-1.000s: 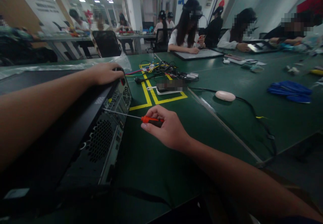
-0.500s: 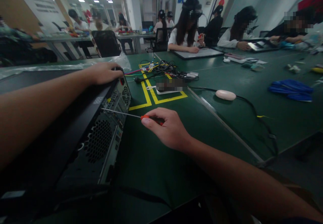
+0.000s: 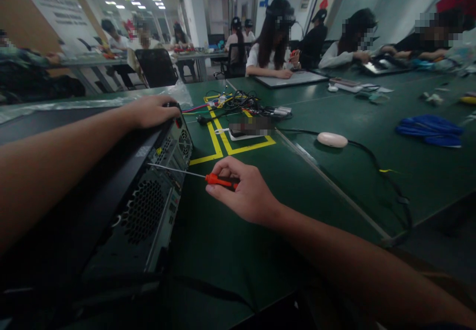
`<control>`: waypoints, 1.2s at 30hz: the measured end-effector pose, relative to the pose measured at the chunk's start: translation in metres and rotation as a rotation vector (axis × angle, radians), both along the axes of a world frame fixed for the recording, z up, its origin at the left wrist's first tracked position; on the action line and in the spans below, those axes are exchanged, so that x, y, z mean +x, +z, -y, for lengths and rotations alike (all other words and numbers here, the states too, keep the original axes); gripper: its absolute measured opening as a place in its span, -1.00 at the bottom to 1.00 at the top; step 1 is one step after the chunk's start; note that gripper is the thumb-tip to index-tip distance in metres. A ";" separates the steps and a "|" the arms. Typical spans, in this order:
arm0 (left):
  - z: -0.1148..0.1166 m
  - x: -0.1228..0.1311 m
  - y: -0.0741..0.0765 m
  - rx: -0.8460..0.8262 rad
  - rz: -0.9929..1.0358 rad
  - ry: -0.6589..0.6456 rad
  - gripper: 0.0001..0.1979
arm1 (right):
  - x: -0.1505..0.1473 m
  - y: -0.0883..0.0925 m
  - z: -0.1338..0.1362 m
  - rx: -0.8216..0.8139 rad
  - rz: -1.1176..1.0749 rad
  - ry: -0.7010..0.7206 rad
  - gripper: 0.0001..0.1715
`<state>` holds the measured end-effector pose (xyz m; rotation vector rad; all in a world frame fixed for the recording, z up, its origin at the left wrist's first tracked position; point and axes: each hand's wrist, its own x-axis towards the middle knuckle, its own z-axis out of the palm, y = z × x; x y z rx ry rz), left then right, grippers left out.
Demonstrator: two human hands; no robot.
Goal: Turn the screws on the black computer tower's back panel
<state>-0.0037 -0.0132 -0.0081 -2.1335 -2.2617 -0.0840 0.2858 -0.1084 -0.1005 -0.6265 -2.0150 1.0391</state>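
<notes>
A black computer case lies on its side at the left, its metal rear panel with a honeycomb vent facing right. My left hand grips its far rear corner, with the fingers bent over the edge. In my right hand is a screwdriver with an orange and black handle, pinched between thumb and fingers. Its long thin shaft points left, and the tip meets the rear panel near the upper edge, above the vent. Whether the tip sits in a screw is too small to tell.
On the green table are tangled cables, a dark device on a white base, a pale oval object on a black cord, and a folded blue cloth. Several people work across the table and behind it.
My right thumb and fingers have shifted around the screwdriver handle, so more of it shows. The shaft's tip stays at about the same spot on the panel. My left hand keeps its place.
</notes>
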 end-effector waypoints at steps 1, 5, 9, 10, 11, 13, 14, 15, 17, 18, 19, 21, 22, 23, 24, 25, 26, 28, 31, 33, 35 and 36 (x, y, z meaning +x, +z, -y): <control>0.000 0.000 0.000 0.004 0.002 -0.001 -0.26 | 0.000 0.000 0.000 -0.003 0.005 -0.004 -0.78; 0.000 -0.001 -0.001 0.007 0.007 0.011 -0.26 | 0.000 -0.001 0.000 -0.008 0.008 -0.010 -0.78; -0.002 -0.002 -0.001 0.001 0.004 0.012 -0.23 | 0.001 -0.001 0.001 0.003 0.000 -0.008 -0.78; -0.002 -0.003 -0.001 -0.003 0.005 0.011 -0.23 | 0.001 -0.001 0.001 0.004 0.001 -0.012 -0.77; -0.002 -0.003 -0.001 -0.007 0.006 0.012 -0.23 | 0.001 -0.001 0.001 0.005 0.001 -0.016 -0.77; -0.004 -0.005 -0.002 -0.007 0.007 0.014 -0.22 | 0.001 -0.001 0.000 0.000 0.007 -0.018 -0.76; -0.004 -0.006 -0.002 -0.006 0.006 0.017 -0.22 | 0.001 -0.001 0.000 -0.002 0.010 -0.015 -0.76; -0.005 -0.006 -0.003 -0.002 0.006 0.019 -0.22 | 0.001 -0.002 0.000 -0.003 0.012 -0.010 -0.75; -0.005 -0.007 -0.004 0.004 0.006 0.020 -0.22 | 0.000 -0.002 -0.001 -0.003 0.011 -0.003 -0.75; -0.005 -0.007 -0.004 0.005 0.006 0.020 -0.23 | 0.000 -0.003 -0.001 -0.005 0.011 -0.004 -0.76; -0.005 -0.007 -0.004 0.002 0.006 0.021 -0.23 | 0.000 -0.003 -0.001 -0.010 0.010 -0.006 -0.76; -0.005 -0.006 -0.003 -0.008 0.001 0.027 -0.24 | -0.001 -0.004 -0.001 -0.019 0.008 -0.007 -0.77; -0.004 -0.005 -0.003 -0.010 -0.002 0.032 -0.24 | -0.001 -0.004 -0.001 -0.019 0.007 -0.006 -0.77; -0.004 -0.005 -0.003 -0.009 -0.006 0.035 -0.24 | -0.001 -0.004 0.000 -0.016 0.006 -0.006 -0.77; -0.004 -0.005 -0.003 -0.006 -0.010 0.037 -0.24 | -0.001 -0.004 0.000 -0.013 0.004 -0.007 -0.77; -0.005 -0.005 -0.003 -0.002 -0.012 0.035 -0.24 | -0.001 -0.003 0.000 -0.010 0.005 -0.007 -0.77; -0.005 -0.005 -0.003 0.001 -0.013 0.033 -0.24 | -0.001 -0.003 0.000 -0.010 0.006 -0.009 -0.77; -0.005 -0.006 -0.003 -0.002 -0.010 0.030 -0.24 | 0.000 -0.002 0.000 -0.013 0.010 -0.010 -0.77; -0.004 -0.006 -0.003 -0.003 -0.005 0.024 -0.24 | 0.000 -0.001 0.000 -0.008 0.013 -0.005 -0.76; -0.003 -0.005 -0.002 0.001 -0.005 0.017 -0.24 | 0.001 -0.001 0.000 -0.004 0.012 -0.004 -0.75; -0.003 -0.004 -0.001 0.000 -0.007 0.017 -0.25 | 0.001 -0.001 0.000 -0.010 0.010 -0.008 -0.76; -0.002 -0.004 -0.001 -0.005 -0.007 0.015 -0.25 | 0.001 0.000 0.000 -0.015 0.010 -0.010 -0.76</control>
